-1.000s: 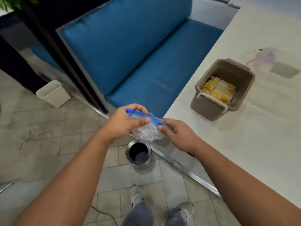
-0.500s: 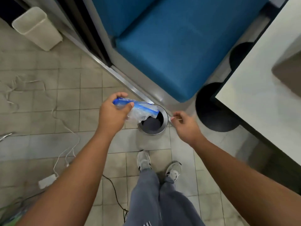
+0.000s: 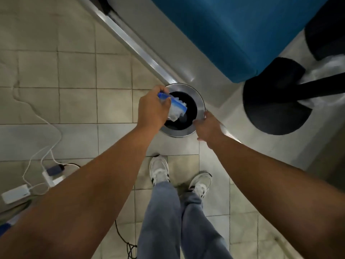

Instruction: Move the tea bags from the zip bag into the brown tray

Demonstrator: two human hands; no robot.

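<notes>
white charger and cables lie on the tiled floor at left – at centre the left hand grips the crumpled clear zip bag by its blue seal, over the mouth of a steel bin; the right hand, fingers loose and holding nothing, sits at the bin's rim – black table base at right

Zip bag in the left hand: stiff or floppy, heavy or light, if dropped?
Probably floppy: the zip bag is crumpled where the left hand grips it. Likely very light, as it looks clear and empty. Released, it may flutter rather than fall straight into the bin.
</notes>
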